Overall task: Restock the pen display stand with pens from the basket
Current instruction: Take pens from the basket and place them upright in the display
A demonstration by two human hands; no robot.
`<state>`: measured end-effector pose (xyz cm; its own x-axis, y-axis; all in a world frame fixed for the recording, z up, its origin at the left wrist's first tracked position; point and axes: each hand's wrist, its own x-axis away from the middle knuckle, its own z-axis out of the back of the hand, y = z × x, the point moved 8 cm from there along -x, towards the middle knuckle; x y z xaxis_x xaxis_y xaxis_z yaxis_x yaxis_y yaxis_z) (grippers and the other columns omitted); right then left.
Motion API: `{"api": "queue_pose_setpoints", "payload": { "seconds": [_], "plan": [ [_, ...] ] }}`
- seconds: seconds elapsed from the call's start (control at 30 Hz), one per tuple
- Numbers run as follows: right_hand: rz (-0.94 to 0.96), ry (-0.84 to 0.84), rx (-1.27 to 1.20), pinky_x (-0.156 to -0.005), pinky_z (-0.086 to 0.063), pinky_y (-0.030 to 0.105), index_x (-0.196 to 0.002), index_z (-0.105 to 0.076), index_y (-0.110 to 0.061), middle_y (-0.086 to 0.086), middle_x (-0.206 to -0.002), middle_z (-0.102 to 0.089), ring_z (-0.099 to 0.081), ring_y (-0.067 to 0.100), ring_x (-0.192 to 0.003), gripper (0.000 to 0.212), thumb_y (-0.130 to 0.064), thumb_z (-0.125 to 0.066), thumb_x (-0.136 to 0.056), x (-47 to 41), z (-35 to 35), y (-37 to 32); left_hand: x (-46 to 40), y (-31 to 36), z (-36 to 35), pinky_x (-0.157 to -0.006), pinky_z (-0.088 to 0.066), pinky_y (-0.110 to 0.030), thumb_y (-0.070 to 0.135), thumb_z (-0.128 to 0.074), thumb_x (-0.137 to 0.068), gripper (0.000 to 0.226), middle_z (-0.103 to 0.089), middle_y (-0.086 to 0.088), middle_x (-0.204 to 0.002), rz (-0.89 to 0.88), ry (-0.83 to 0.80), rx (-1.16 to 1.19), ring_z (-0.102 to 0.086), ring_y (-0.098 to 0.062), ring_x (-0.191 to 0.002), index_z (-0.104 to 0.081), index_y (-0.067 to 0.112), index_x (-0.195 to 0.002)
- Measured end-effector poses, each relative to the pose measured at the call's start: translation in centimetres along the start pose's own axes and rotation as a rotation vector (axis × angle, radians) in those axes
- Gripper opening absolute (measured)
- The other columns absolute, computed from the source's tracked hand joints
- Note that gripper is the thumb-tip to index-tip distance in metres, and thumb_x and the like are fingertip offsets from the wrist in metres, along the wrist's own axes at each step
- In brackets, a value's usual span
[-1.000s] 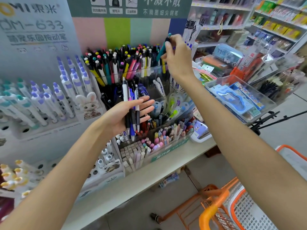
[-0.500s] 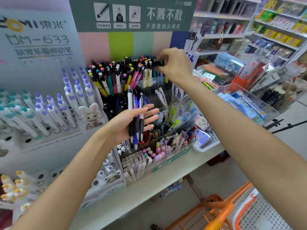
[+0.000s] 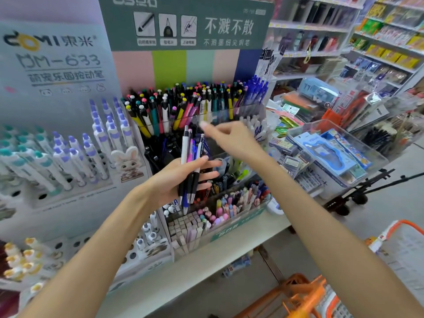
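Right hand (image 3: 231, 140) has left the top tier empty, fingers loose, reaching toward pens (image 3: 191, 166) gripped by left hand (image 3: 181, 180); one pen stocked.

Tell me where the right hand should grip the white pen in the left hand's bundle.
Pinch the white pen at its upper end, coming from above right. That end stands clear above the left hand, while its lower half lies across the palm among the other pens. The right hand is close by.
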<state>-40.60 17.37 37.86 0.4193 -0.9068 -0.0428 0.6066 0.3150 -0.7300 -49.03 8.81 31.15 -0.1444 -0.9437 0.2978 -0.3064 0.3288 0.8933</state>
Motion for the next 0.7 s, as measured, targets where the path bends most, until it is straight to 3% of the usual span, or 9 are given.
{"api": "queue_pose_setpoints", "payload": {
  "seconds": [0.07,0.1,0.17,0.23,0.3,0.4,0.47,0.57,0.7],
  "plan": [
    [-0.052,-0.137,-0.041,-0.096,-0.045,0.032,-0.08,-0.076,-0.02,-0.008,-0.085,-0.074,-0.061,0.013,-0.109,0.037,-0.05,-0.056,-0.09,0.8,-1.7,0.8,0.0,0.4,-0.4,-0.072,-0.058,-0.021,0.026,-0.051,-0.097,0.018,-0.073,0.003,-0.108,-0.033,0.011,-0.012,-0.07,-0.009,-0.094,-0.06,0.019,-0.11],
    [-0.045,-0.15,-0.09,-0.099,-0.045,0.032,-0.087,-0.077,-0.015,0.0,-0.094,-0.074,-0.061,0.011,-0.109,0.037,-0.046,-0.057,-0.091,0.9,-1.8,0.8,0.0,0.7,-0.4,-0.071,-0.057,-0.02,0.026,-0.051,-0.097,0.017,-0.073,0.001,-0.106,-0.055,0.02,-0.008,-0.071,-0.009,-0.093,-0.06,0.02,-0.11],
    [-0.037,-0.123,-0.226,-0.081,-0.049,0.018,-0.094,-0.074,-0.004,0.009,-0.081,-0.071,-0.063,0.001,-0.077,0.039,-0.038,-0.056,-0.094,0.9,-1.3,0.7,0.1,1.1,-0.5,-0.072,-0.058,-0.02,0.027,-0.052,-0.096,0.019,-0.074,-0.001,-0.104,-0.088,0.035,0.006,-0.071,-0.01,-0.093,-0.06,0.019,-0.112],
    [-0.035,-0.097,-0.28,-0.06,-0.039,0.009,-0.097,-0.069,0.004,0.006,-0.061,-0.05,-0.047,-0.002,-0.05,0.041,-0.034,-0.053,-0.097,1.0,-0.9,0.6,0.2,1.4,-0.4,-0.077,-0.058,-0.021,0.028,-0.051,-0.096,0.023,-0.074,-0.002,-0.105,-0.111,0.039,0.02,-0.07,-0.01,-0.094,-0.06,0.018,-0.115],
    [-0.04,-0.081,-0.335,-0.051,-0.031,0.011,-0.099,-0.071,-0.003,0.006,-0.064,-0.038,-0.037,0.004,-0.047,0.035,-0.031,-0.049,-0.099,0.9,-0.5,0.9,0.3,1.4,-0.5,-0.079,-0.057,-0.023,0.031,-0.048,-0.097,0.025,-0.073,-0.001,-0.109,-0.12,0.031,0.021,-0.069,-0.011,-0.099,-0.059,0.02,-0.118],
    [-0.084,-0.057,-0.51,-0.047,-0.033,0.014,-0.102,-0.07,-0.012,0.003,-0.071,-0.042,-0.04,0.007,-0.055,0.027,-0.027,-0.047,-0.1,0.7,0.0,1.6,0.6,1.3,-0.3,-0.077,-0.058,-0.024,0.034,-0.045,-0.098,0.029,-0.072,-0.001,-0.111,-0.115,0.028,0.009,-0.068,-0.013,-0.102,-0.059,0.02,-0.119],
    [-0.103,0.03,-0.665,-0.052,-0.044,0.014,-0.1,-0.066,-0.01,0.002,-0.078,-0.053,-0.052,0.007,-0.061,0.025,-0.023,-0.045,-0.101,0.6,0.9,1.9,0.8,1.1,0.1,-0.074,-0.058,-0.023,0.035,-0.044,-0.099,0.031,-0.072,0.0,-0.11,-0.096,0.037,0.009,-0.069,-0.013,-0.1,-0.06,0.018,-0.119],
    [-0.085,0.322,-0.884,-0.064,-0.055,0.018,-0.103,-0.06,-0.002,0.009,-0.086,-0.062,-0.063,0.011,-0.07,0.024,-0.017,-0.041,-0.102,0.3,3.6,2.5,1.2,1.0,0.7,-0.063,-0.055,-0.018,0.036,-0.04,-0.1,0.032,-0.073,0.003,-0.107,-0.06,0.057,0.001,-0.071,-0.008,-0.087,-0.06,0.021,-0.119],
    [0.083,0.647,-0.65,-0.068,-0.057,0.021,-0.099,-0.059,-0.005,0.006,-0.085,-0.065,-0.067,0.009,-0.069,0.019,-0.016,-0.043,-0.101,-0.1,6.6,1.1,1.4,0.9,1.2,-0.047,-0.047,-0.015,0.032,-0.041,-0.1,0.029,-0.075,0.004,-0.099,-0.039,0.105,0.054,-0.071,-0.006,-0.072,-0.059,0.015,-0.116]
  ]
}}
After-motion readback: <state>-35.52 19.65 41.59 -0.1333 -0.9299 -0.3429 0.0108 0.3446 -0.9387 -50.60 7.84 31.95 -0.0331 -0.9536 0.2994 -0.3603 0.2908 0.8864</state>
